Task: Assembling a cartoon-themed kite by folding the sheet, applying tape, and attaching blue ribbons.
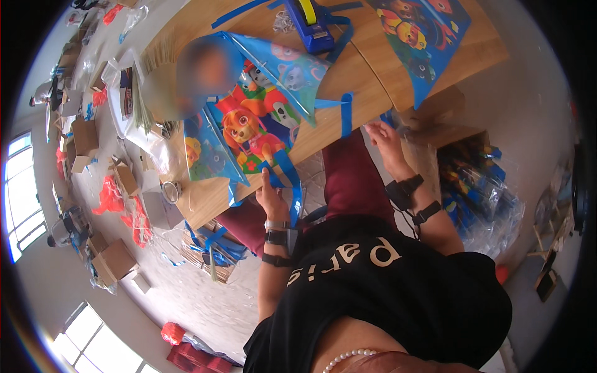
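A blue kite (252,127) printed with cartoon puppies lies across the left part of the wooden table, with thin rods along its panels. My left hand (272,200) is closed at the kite's near edge, its index finger against the print beside a looped blue ribbon (287,177). My right hand (388,149) hovers by the table's near edge, fingers loosely apart, nothing visible in them. Another blue ribbon (346,115) hangs over the edge between my hands. A second printed kite (426,46) lies flat on the right of the table.
Behind the kite stands a blue tape dispenser (316,28) with a yellow roll. An open cardboard box (429,133) and clear bags of colourful pieces (476,193) sit at my right. Below the table's left corner lies a bundle of sticks and blue ribbons (211,252). Boxes and red bags (112,196) litter the left floor.
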A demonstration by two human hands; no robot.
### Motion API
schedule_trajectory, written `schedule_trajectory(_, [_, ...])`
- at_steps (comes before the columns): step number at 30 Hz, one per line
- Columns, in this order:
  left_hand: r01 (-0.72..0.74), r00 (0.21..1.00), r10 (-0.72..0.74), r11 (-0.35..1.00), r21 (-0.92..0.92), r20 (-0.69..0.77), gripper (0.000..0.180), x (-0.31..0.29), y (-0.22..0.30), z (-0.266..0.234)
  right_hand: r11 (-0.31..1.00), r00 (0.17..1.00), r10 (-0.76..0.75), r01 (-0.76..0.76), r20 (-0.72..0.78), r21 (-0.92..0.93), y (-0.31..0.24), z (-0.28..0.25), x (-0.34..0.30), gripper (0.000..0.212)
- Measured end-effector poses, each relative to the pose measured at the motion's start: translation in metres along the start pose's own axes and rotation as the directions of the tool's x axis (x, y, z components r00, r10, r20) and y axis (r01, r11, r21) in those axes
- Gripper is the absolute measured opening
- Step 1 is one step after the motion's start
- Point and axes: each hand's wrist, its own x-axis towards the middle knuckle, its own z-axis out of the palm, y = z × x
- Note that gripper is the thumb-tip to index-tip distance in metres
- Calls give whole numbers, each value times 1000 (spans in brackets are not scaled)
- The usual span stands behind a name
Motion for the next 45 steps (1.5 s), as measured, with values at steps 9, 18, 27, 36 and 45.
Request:
schedule_trajectory(9, [56, 998, -59, 995, 79, 38, 24, -2, 3, -2, 934, 737, -316, 133, -597, -331, 107, -92, -23, 20])
schedule_trajectory(18, [19, 999, -23, 996, 82, 41, 27, -7, 5, 2, 235, 645, -618, -393, -449, -889, 85, -165, -68, 13])
schedule_trajectory(27, [32, 997, -34, 999, 33, 70, 27, -3, 3, -1, 408, 570, -548, -458, -613, -790, 87, -155, -62, 22])
schedule_trajectory(36, [7, 1000, -8, 998, 59, 19, 35, -15, 7, 13, 846, 473, -279, -291, -836, -447, 129, -172, -57, 35])
schedule_trajectory(45, [-5, 1000, 3, 997, 76, 21, 41, -17, 11, 12, -34, 726, -606, -430, -324, -902, 180, -196, -52, 38])
